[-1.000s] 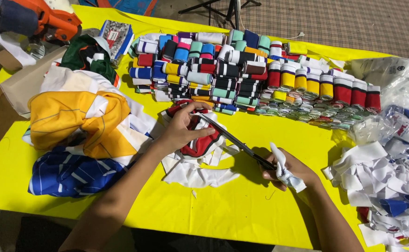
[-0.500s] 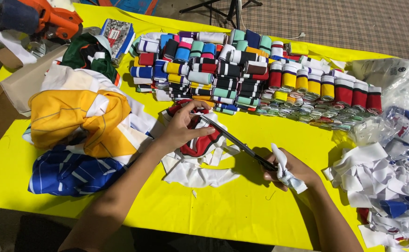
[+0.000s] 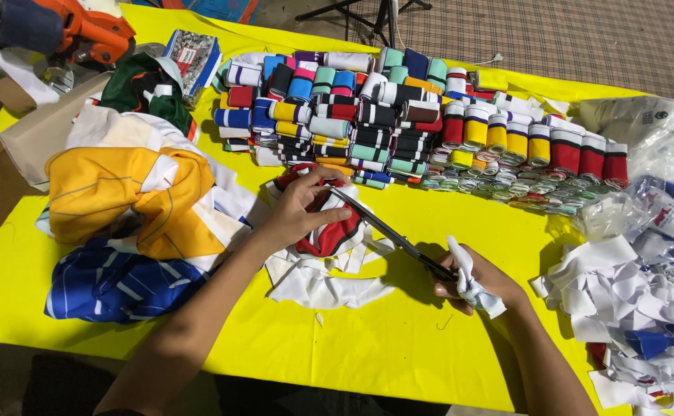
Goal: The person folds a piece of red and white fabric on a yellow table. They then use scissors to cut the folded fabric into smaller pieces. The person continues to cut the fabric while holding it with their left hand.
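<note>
My left hand [image 3: 300, 206] presses and holds a red, white and black piece of knit fabric [image 3: 326, 236] on the yellow table cover [image 3: 367, 339]. My right hand [image 3: 481, 281] grips the handles of long dark scissors [image 3: 389, 233], the handles wrapped in white cloth. The scissor blades point up-left and reach into the fabric right by my left fingers. White cut strips [image 3: 314, 279] lie under and around the piece.
A stack of folded striped collars and cuffs in many colours [image 3: 398, 115] fills the far middle. Yellow, white and blue garments [image 3: 121, 216] are heaped at left, white scraps [image 3: 629, 300] and plastic bags [image 3: 652, 139] at right. An orange machine [image 3: 83, 31] stands far left.
</note>
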